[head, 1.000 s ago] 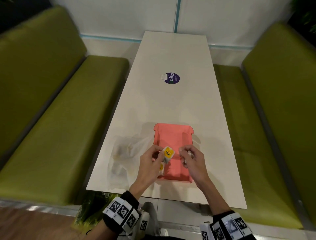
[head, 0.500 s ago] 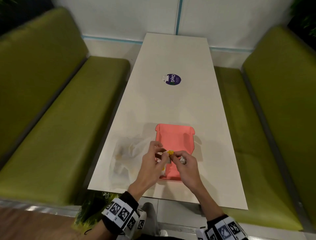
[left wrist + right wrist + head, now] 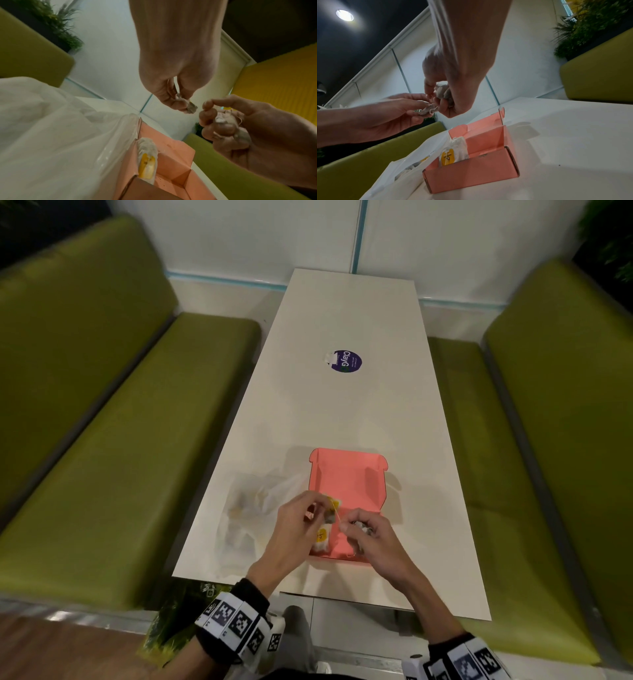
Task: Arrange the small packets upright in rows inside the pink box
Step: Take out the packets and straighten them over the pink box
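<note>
The open pink box (image 3: 363, 474) lies on the white table, with one yellow-tagged packet (image 3: 322, 537) standing upright in its near left corner. That packet also shows in the wrist views (image 3: 147, 162) (image 3: 452, 154). Just above the box's near end, my left hand (image 3: 320, 510) pinches a tea packet (image 3: 331, 510) with a yellow tag. My right hand (image 3: 349, 527) grips a crumpled packet (image 3: 443, 92) and touches a thin string running to the left-hand packet (image 3: 188, 107). The two hands almost meet.
A clear plastic bag (image 3: 253, 508) with more packets lies on the table left of the box. A purple round sticker (image 3: 346, 361) sits mid-table. Green benches (image 3: 102, 474) flank the table; its near edge is just below my hands.
My hands have come together over the near end of the box. The left-hand packet has turned so its yellow tag no longer faces up, and my right fingers now meet its string.
</note>
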`<state>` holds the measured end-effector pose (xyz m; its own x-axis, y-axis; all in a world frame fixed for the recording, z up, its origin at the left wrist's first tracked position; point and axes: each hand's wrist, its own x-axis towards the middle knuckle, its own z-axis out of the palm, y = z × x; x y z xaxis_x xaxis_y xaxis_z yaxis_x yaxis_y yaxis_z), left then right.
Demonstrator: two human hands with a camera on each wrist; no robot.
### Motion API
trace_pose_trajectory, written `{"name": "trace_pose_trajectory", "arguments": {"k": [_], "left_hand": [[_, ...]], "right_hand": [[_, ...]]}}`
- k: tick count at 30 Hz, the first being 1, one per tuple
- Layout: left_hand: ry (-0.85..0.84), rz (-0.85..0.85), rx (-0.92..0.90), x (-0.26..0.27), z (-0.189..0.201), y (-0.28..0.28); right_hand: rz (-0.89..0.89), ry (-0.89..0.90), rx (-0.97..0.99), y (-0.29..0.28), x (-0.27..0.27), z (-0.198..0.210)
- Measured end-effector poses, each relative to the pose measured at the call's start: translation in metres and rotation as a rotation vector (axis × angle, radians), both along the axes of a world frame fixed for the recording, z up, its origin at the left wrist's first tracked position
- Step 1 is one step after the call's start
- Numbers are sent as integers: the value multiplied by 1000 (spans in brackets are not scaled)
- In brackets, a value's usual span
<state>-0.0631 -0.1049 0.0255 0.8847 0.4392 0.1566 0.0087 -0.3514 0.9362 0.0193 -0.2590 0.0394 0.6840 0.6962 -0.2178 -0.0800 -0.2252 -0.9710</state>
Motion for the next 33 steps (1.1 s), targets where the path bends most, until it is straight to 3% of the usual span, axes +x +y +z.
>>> {"name": "trace_pose_trajectory", "arguments": {"k": [4, 7, 13, 16, 20, 25, 29, 31, 33], "left_hand": [[-22, 118, -178, 1, 5, 0], [-82, 149, -273, 2, 11, -3], [-67, 208, -177, 7, 4, -8], [-74, 215, -43, 7, 1, -8], [-85, 201, 32, 5, -1, -8], [-100, 230, -168, 6, 5, -10], [-127, 225, -234, 6, 10, -7], [-134, 230, -240, 5, 11, -4], [-131, 222, -240, 5, 10, -4]], "right_hand": [[-58, -11, -72, 1, 1, -3], [-108, 96, -6, 3, -2, -5], [-120, 404, 225, 11, -15, -1], [-135, 446, 266, 12, -16, 0], [-106, 335, 218, 10, -17, -3], [-44, 35, 63, 8, -20, -13], [133, -63, 35, -1, -27, -14], [86, -73, 40, -4, -25, -7], [-101, -76, 52, -3, -17, -1]]}}
